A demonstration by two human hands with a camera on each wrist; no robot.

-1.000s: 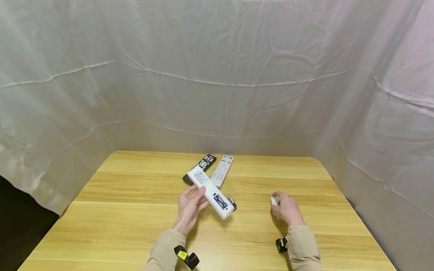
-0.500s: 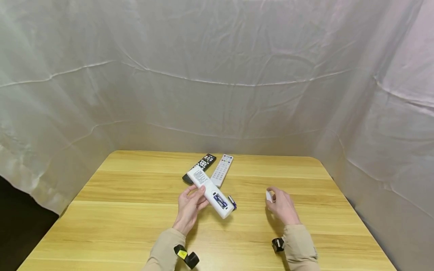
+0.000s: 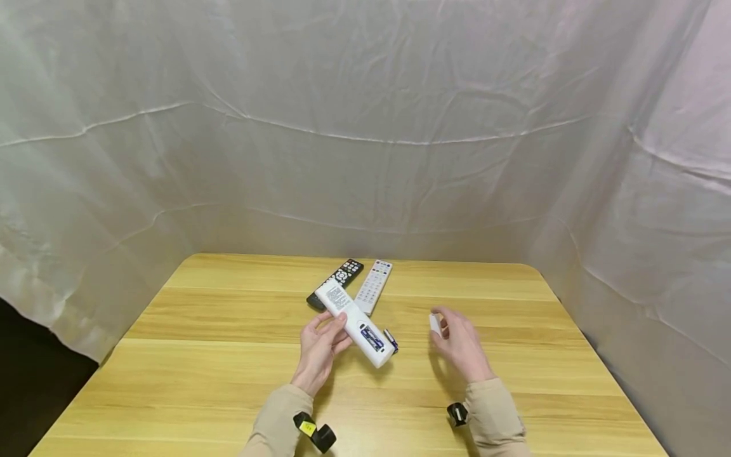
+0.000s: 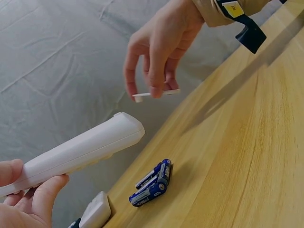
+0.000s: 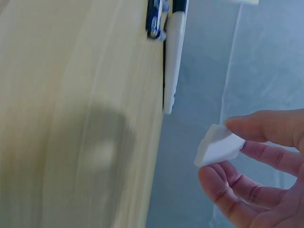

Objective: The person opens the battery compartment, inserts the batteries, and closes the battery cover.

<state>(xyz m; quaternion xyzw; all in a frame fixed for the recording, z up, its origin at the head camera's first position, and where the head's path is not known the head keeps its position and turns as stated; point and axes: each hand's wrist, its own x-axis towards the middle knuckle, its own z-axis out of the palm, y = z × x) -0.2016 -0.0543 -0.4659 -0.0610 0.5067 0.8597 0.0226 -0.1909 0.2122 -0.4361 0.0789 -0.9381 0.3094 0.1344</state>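
Over the worktop (image 3: pixel 228 355), the remote (image 3: pixel 355 324), batteries (image 3: pixel 372 338) bared, was clamped in the left grip (image 3: pixel 318 355); nearer the right edge, its cover (image 3: pixel 436 325) was pinched by the right grip (image 3: pixel 461 346). Closing-up seemed in hand; alignment was called for next.

Right hand (image 3: pixel 462 346) comes closer
It has moved left, bringing the small white piece (image 3: pixel 435 325) nearer to the white remote (image 3: pixel 353 322).

Soft shadows fall on the brightly lit tabletop (image 3: pixel 200 374).
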